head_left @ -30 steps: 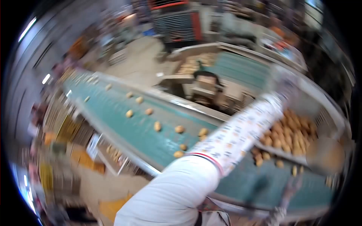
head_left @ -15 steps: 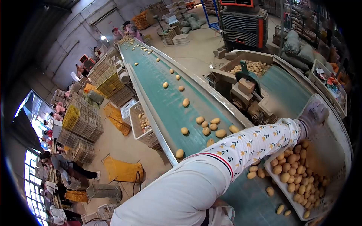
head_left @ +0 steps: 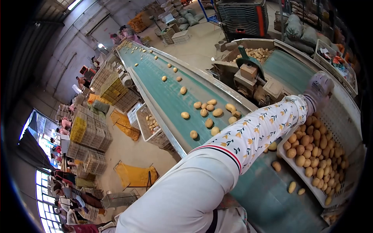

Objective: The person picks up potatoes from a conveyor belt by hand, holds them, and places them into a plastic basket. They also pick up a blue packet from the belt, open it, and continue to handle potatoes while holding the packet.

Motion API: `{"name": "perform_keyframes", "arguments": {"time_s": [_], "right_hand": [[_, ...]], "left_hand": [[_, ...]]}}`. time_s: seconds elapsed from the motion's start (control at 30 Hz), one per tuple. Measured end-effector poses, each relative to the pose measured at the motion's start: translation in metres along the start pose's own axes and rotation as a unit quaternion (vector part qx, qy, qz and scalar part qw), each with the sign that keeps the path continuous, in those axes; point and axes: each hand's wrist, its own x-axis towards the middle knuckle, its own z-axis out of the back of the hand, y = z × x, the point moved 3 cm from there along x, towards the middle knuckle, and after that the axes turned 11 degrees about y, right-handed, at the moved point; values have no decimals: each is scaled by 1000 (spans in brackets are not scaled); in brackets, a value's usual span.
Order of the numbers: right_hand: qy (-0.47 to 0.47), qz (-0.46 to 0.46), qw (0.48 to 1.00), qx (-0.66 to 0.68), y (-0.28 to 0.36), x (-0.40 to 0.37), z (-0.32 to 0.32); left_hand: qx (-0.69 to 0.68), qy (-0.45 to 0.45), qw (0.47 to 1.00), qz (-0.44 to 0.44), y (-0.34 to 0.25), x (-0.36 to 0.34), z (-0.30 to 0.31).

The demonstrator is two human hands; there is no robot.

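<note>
My left hand [head_left: 319,90], in a greyish knitted glove, reaches across to the right and is closed at the upper rim of a white plastic crate [head_left: 344,114]. The crate is tilted and many potatoes [head_left: 320,155] lie in its lower part. Its lower edge rests over the green conveyor belt [head_left: 264,194]. A few loose potatoes [head_left: 291,187] lie on the belt beside the crate. A white sleeve with a flowered cuff covers the arm. My right hand is out of view.
More potatoes [head_left: 217,112] lie along the long belt. A motor unit [head_left: 248,77] stands beside it. Stacked crates [head_left: 89,128], yellow netting sacks [head_left: 134,174] and several people are on the left. A loaded crate [head_left: 151,124] stands by the belt's left side.
My left hand has moved up in the view with the crate's upper rim. Potatoes in the crate have shifted, and those on the belt have changed places. The view has tilted slightly.
</note>
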Motion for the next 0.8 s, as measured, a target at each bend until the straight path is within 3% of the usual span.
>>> {"name": "perform_keyframes", "arguments": {"time_s": [0.07,0.13,0.17,0.23,0.27,0.3,0.4,0.5,0.57,0.6,0.63,0.7,0.77,0.8], "right_hand": [[-32,47,996,-73,2,-21,11],[-60,177,952,-243,-24,-38,14],[-156,332,821,-437,16,-52,7],[-43,146,945,-291,0,-42,11],[12,43,977,-209,-14,-40,9],[-33,238,899,-366,-24,-36,3],[22,43,991,-125,-18,-23,4],[-5,137,961,-241,-36,-21,4],[-55,228,931,-279,-17,-35,9],[-77,274,911,-300,-7,-45,14],[-80,214,942,-244,-28,-50,16],[-81,216,929,-288,-42,-57,17],[-64,161,947,-271,-68,-50,13],[-32,156,942,-297,-74,-45,11]], "left_hand": [[4,-2,1000,-3,-3,0,2],[6,-34,999,-15,0,-1,-2],[-20,-22,1000,-8,-1,0,1],[9,24,1000,12,-3,1,3],[24,47,998,17,-4,2,5],[8,58,998,14,-4,3,9],[27,89,995,41,3,6,-5],[46,62,997,24,14,0,-22],[48,-3,998,39,27,5,-38],[40,40,997,51,45,19,-66],[32,84,994,64,63,34,-91],[100,230,960,122,32,38,-40],[37,36,999,16,-3,10,30],[65,12,998,-1,-4,6,25]]}}
